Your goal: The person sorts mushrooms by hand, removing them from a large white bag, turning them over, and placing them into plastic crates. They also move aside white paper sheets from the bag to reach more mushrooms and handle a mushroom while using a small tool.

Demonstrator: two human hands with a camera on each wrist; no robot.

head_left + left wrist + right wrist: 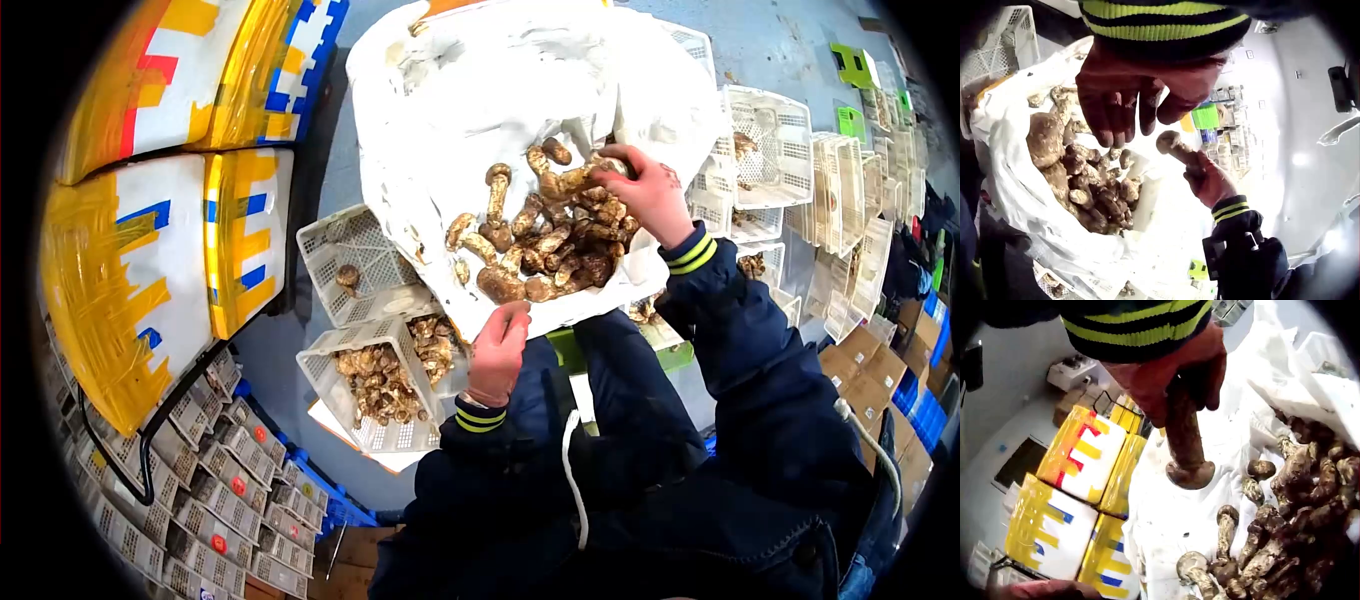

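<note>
Brown-and-cream mushrooms (545, 250) lie heaped in a box lined with white cloth or plastic (480, 90). Above the heap in the head view, the right hand (650, 195) grips one mushroom. The right wrist view shows this hand (1169, 378) round the stem, with the mushroom's cap (1190, 474) pointing down over the white liner. At the box's near edge is the left hand (498, 355); whether it touches the liner cannot be told. In the left wrist view, the left hand's (1141, 94) fingers hang loosely, holding nothing, beside the right hand's mushroom (1172, 145).
White mesh baskets (350, 262) stand left of the box, one holding many small mushrooms (380, 385). Taped white foam boxes (165, 270) are stacked at the far left. More mesh baskets (768, 150) line the right side, with brown cartons (862, 362) beyond.
</note>
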